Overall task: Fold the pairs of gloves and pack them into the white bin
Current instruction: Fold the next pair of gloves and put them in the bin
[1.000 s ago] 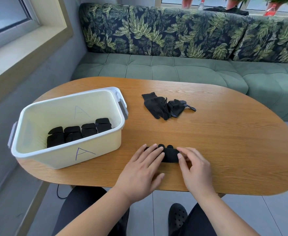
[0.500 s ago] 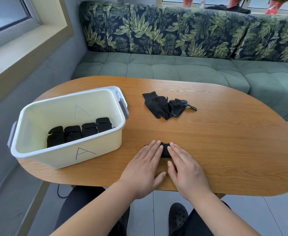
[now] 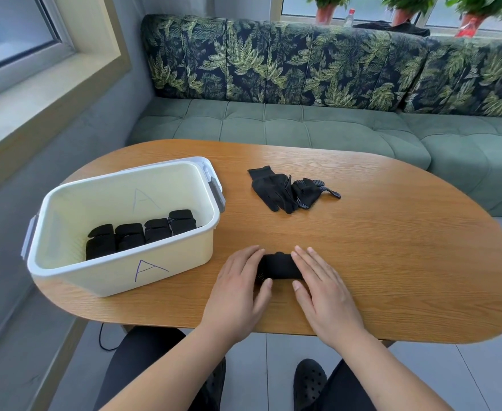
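Observation:
A folded pair of black gloves [image 3: 277, 266] lies on the wooden table [image 3: 392, 247] near its front edge. My left hand [image 3: 239, 289] lies flat on its left end with straight fingers. My right hand [image 3: 323, 287] lies flat on its right end the same way. The middle of the bundle shows between them. A loose, unfolded pair of black gloves [image 3: 288, 189] lies farther back at the table's centre. The white bin [image 3: 119, 280], marked with a purple "A", stands to the left and holds several folded black bundles [image 3: 143, 232] in a row.
A green sofa [image 3: 303, 126] with leaf-print back cushions wraps behind the table. A window ledge [image 3: 36, 93] runs along the left wall. My legs and a black shoe [image 3: 309, 381] show below the table's front edge. Bare wood stretches to the right of my hands.
My hands, close together over the bundle half a second ago, have slid apart to its ends, so its middle shows. The camera tilted up slightly.

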Tool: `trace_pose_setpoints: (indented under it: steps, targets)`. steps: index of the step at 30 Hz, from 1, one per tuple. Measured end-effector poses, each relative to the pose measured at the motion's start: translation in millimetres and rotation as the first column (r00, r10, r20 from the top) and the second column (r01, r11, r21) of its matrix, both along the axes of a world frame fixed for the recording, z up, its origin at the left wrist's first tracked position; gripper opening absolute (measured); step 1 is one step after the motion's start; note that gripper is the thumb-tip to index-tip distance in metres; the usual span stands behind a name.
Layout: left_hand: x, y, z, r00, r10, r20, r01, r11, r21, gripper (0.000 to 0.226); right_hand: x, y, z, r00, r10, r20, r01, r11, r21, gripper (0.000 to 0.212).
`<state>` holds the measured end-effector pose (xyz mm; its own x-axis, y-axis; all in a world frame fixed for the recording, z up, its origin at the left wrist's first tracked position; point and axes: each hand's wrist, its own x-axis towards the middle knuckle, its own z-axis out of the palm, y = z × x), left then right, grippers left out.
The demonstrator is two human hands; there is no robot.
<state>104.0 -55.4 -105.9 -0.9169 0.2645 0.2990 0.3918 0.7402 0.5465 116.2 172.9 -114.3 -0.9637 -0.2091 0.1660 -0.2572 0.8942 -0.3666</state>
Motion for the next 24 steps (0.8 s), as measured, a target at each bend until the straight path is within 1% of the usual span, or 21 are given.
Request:
trace_pose_setpoints:
  steps: [4,6,8,10,11,13,14,16,18,20,22,24]
  targets:
    - [1,-3,2,0.988,0.148,-0.052,-0.14,0.98,0.139,0.021,2,2,0,0.995,-0.102,-0.022,0.097,0.984,-0.15,0.05]
    - [0,-5,4,0.982,0.183,-0.033,-0.176,0.972,0.153,0.007,6,2,0,0.99,-0.118,-0.075,0.103,0.977,-0.188,0.041]
    - [0,-5,6,0.982,0.189,0.001,-0.187,0.976,0.111,0.014,9,2,1,0.982,-0.129,-0.138,0.097,0.972,-0.215,0.031]
    - [-1,-3,7,0.982,0.187,0.033,-0.188,0.981,0.036,0.019,11,2,3,0.975,-0.145,-0.169,0.104,0.968,-0.23,0.028]
    - [-2,-2,7,0.98,0.191,0.055,-0.192,0.981,0.001,0.019,12,2,4,0.976,-0.145,-0.164,0.105,0.968,-0.228,0.029]
    - [-3,3,9,0.968,0.22,0.117,-0.216,0.975,-0.048,0.02,10,2,6,0.986,-0.115,-0.119,0.09,0.977,-0.195,0.036]
    - [-3,7,11,0.956,0.242,0.164,-0.234,0.97,-0.068,0.021,9,2,6,0.992,-0.091,-0.09,0.076,0.983,-0.167,0.04]
    - [-4,16,18,0.924,0.267,0.272,-0.252,0.963,-0.09,0.024,7,2,5,0.997,-0.056,-0.05,0.049,0.991,-0.126,0.043]
    - [-6,26,26,0.885,0.254,0.391,-0.252,0.966,-0.057,0.031,6,3,4,0.998,-0.055,-0.033,0.05,0.99,-0.129,0.042]
    - [-9,35,33,0.842,0.214,0.495,-0.262,0.965,0.027,0.039,7,4,5,0.997,-0.07,-0.026,0.065,0.985,-0.159,0.042]
    - [-12,41,40,0.81,0.182,0.557,-0.287,0.952,0.106,0.042,7,5,6,0.996,-0.084,-0.025,0.077,0.979,-0.19,0.041]
    - [-15,47,47,0.787,0.163,0.595,-0.321,0.932,0.169,0.04,6,5,7,0.996,-0.091,-0.015,0.086,0.975,-0.206,0.037]
